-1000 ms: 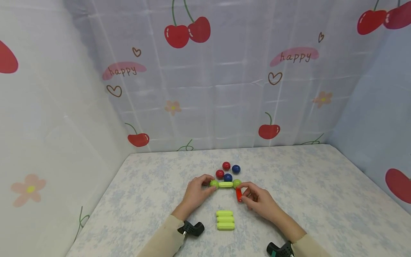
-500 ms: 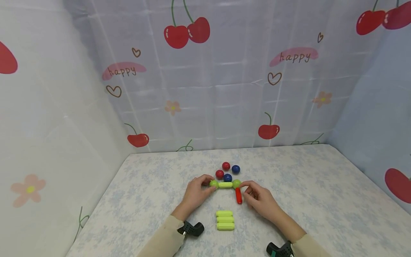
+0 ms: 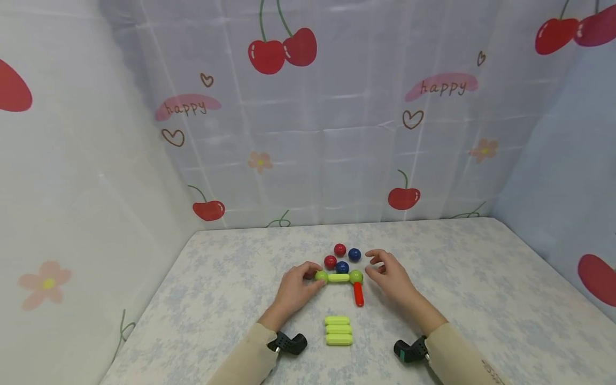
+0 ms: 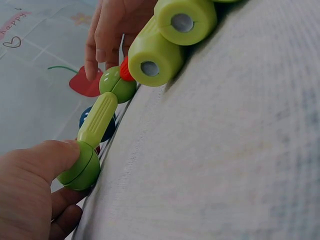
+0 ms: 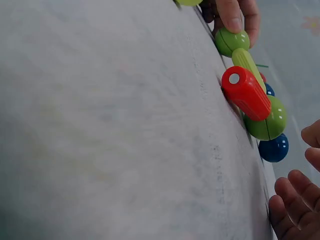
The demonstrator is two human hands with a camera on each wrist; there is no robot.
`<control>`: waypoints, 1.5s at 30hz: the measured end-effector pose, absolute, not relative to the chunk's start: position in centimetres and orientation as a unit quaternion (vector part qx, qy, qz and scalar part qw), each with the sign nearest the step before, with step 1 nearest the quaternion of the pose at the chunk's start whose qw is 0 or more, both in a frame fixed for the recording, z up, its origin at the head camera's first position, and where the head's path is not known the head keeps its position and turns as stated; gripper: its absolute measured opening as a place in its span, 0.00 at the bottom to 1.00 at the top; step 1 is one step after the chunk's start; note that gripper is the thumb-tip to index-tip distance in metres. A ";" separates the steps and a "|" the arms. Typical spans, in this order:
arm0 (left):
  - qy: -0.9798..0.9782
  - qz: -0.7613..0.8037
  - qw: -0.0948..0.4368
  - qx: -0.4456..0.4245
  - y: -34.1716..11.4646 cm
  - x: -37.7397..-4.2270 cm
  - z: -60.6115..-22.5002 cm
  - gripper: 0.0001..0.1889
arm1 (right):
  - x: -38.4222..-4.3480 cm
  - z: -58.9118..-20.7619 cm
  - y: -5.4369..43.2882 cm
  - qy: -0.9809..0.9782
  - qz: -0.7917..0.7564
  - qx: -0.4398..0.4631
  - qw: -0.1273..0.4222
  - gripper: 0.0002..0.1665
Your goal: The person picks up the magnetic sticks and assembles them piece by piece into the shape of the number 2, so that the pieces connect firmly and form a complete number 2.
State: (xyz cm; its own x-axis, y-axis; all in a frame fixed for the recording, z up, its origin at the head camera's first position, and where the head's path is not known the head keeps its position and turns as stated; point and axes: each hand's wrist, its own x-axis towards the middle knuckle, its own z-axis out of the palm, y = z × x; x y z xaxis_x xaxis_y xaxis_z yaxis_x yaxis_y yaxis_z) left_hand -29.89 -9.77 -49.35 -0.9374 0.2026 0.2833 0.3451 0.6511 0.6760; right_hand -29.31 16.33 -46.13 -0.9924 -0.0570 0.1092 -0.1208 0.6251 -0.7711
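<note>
My left hand (image 3: 295, 289) pinches the left green ball (image 4: 82, 170) between thumb and fingers. A yellow-green rod (image 3: 339, 278) runs from that ball to a second green ball (image 3: 356, 276). From the second ball a red rod (image 3: 358, 294) points toward me; its free end shows a silver disc in the right wrist view. My right hand (image 3: 392, 275) holds nothing, its fingers parted and loosely bent, just right of the second green ball. Behind the joined pieces are two blue balls (image 3: 354, 255) and two red balls (image 3: 339, 249).
Several loose yellow-green rods (image 3: 339, 330) lie side by side in front of the joined pieces, between my forearms. The pale patterned tabletop (image 3: 231, 256) ends at a cherry-printed curtain (image 3: 332, 160) at the back.
My right hand has let go of the red rod and moved back and right, away from the joined pieces. The red rod stays against the right green ball. My left hand keeps its place.
</note>
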 end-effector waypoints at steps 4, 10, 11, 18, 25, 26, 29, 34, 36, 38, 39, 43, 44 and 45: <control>-0.906 -0.384 0.092 -0.153 -9.7 -29.9 -49.6 0.13 | -31.0 -46.4 16.1 -0.909 0.412 0.042 0.038 0.26; -0.906 -0.384 0.091 -0.153 -9.4 -29.9 -49.6 0.14 | -32.7 -46.5 15.7 -0.917 0.394 0.052 0.030 0.30; -0.906 -0.384 0.089 -0.152 -9.3 -30.0 -49.6 0.14 | -32.9 -46.5 15.7 -0.919 0.390 0.054 0.028 0.30; -0.907 -0.383 0.089 -0.149 -9.2 -30.0 -49.5 0.14 | -33.5 -46.8 15.4 -0.930 0.359 0.074 0.032 0.25; -0.907 -0.385 0.087 -0.147 -9.2 -29.9 -49.5 0.14 | -33.3 -47.4 15.9 -0.924 0.374 0.059 0.047 0.19; -0.907 -0.386 0.086 -0.148 -9.2 -29.9 -49.5 0.14 | -33.2 -47.4 16.0 -0.923 0.377 0.056 0.048 0.19; -0.905 -0.389 0.086 -0.147 -9.2 -29.9 -49.6 0.13 | -33.0 -47.6 16.2 -0.918 0.391 0.045 0.053 0.18; -0.904 -0.393 0.088 -0.145 -9.3 -29.9 -49.6 0.13 | -31.9 -47.4 16.4 -0.901 0.429 0.033 0.051 0.19; -0.904 -0.393 0.088 -0.145 -9.4 -29.9 -49.6 0.13 | -31.2 -47.1 16.5 -0.894 0.445 0.031 0.042 0.20; -0.904 -0.393 0.089 -0.145 -9.4 -29.9 -49.6 0.13 | -30.4 -46.8 16.6 -0.886 0.461 0.029 0.029 0.21; -0.903 -0.394 0.088 -0.145 -9.5 -29.9 -49.6 0.13 | -30.0 -46.7 16.6 -0.883 0.468 0.027 0.023 0.21; -0.902 -0.397 0.090 -0.145 -9.6 -29.9 -49.5 0.13 | -28.4 -46.4 16.9 -0.871 0.490 0.038 0.004 0.20; -0.902 -0.398 0.091 -0.144 -9.7 -29.9 -49.5 0.13 | -28.0 -46.3 17.0 -0.869 0.492 0.043 0.001 0.19; -0.902 -0.397 0.090 -0.142 -9.7 -29.9 -49.4 0.13 | -27.6 -46.3 17.0 -0.869 0.493 0.050 -0.003 0.19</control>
State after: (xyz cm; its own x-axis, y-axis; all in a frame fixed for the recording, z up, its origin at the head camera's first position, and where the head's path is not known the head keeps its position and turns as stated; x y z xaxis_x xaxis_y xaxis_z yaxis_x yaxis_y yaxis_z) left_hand -29.93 -9.72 -49.45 -0.9432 0.1848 0.2760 0.3283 0.6443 0.6907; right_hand -27.63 17.05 -46.30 -0.9950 -0.0892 0.0440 -0.0835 0.5092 -0.8566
